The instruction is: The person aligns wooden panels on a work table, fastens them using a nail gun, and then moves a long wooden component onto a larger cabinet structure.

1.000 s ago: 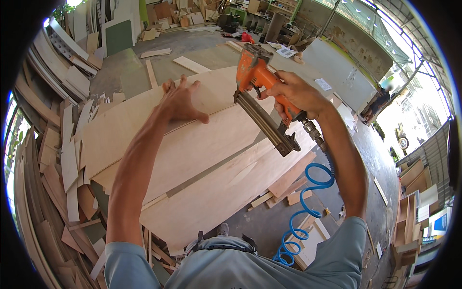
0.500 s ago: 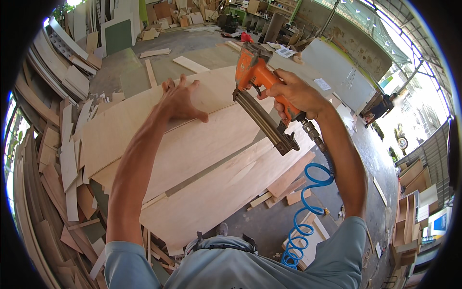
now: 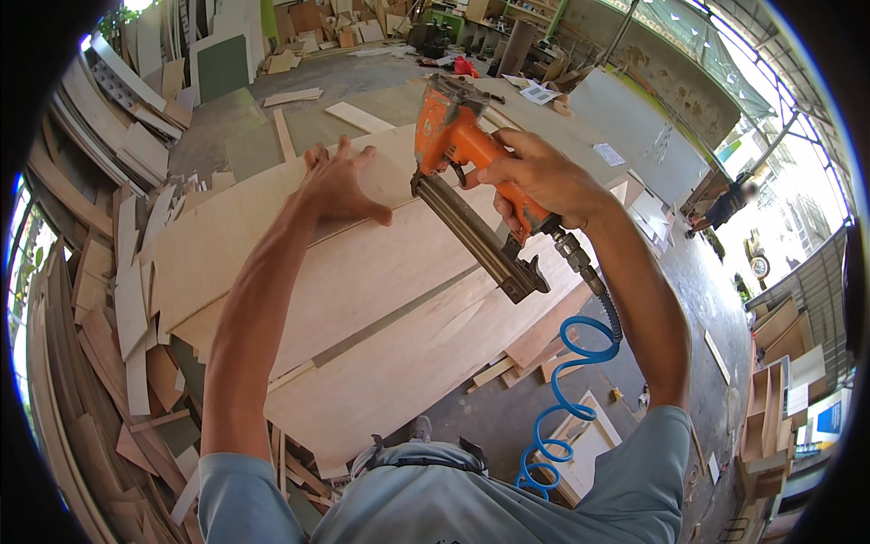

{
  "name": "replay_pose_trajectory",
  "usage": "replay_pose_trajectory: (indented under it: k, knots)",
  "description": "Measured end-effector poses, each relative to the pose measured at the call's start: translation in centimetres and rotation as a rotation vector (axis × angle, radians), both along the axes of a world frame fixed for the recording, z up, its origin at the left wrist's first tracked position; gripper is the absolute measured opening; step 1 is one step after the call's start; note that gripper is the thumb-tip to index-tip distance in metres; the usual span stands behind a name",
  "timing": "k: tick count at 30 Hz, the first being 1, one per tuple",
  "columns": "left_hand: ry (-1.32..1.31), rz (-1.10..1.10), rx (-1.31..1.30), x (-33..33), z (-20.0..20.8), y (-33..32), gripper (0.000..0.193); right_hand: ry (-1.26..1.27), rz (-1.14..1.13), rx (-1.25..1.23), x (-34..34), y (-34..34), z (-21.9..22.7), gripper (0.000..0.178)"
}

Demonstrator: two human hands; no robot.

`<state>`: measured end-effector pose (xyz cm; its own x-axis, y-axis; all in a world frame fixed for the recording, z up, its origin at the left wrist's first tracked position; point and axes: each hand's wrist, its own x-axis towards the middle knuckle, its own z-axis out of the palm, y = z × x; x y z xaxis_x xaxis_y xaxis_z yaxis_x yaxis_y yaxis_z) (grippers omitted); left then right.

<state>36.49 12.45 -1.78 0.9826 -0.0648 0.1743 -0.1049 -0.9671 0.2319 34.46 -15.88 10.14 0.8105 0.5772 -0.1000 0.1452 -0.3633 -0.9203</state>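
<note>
resting on plywood sheet point(image 3: 381, 299), cluttered workshop

- Woodworking shop, open-sided, with daylight under a corrugated metal roof point(image 3: 725, 27).
- Large pale plywood sheets point(image 3: 362, 281) stacked flat in the middle.
- Offcut boards and thin wood strips point(image 3: 109, 299) heaped along the left edge.
- Orange pneumatic nail gun point(image 3: 471, 172) fed by a coiled blue air hose point(image 3: 566, 399).
- Scrap panels point(image 3: 299, 95) scattered over the grey concrete floor point(image 3: 245, 118).

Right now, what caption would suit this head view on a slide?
Left hand flat on a plywood sheet, right hand holding an orange nail gun with blue coiled hose.
</note>
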Motion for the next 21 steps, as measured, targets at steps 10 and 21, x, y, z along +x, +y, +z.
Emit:
replay_pose_trajectory:
  k: [10, 21]
  knots:
    - [-0.022, 0.0, 0.001, 0.06, -0.45, 0.33, 0.119, -0.009, 0.023, 0.002, 0.51, 0.3, -0.49, 0.043]
    - [0.047, 0.011, -0.011, 0.01, 0.1, 0.17, 0.121, -0.009, 0.0, -0.028, 0.28, 0.38, -0.25, 0.039]
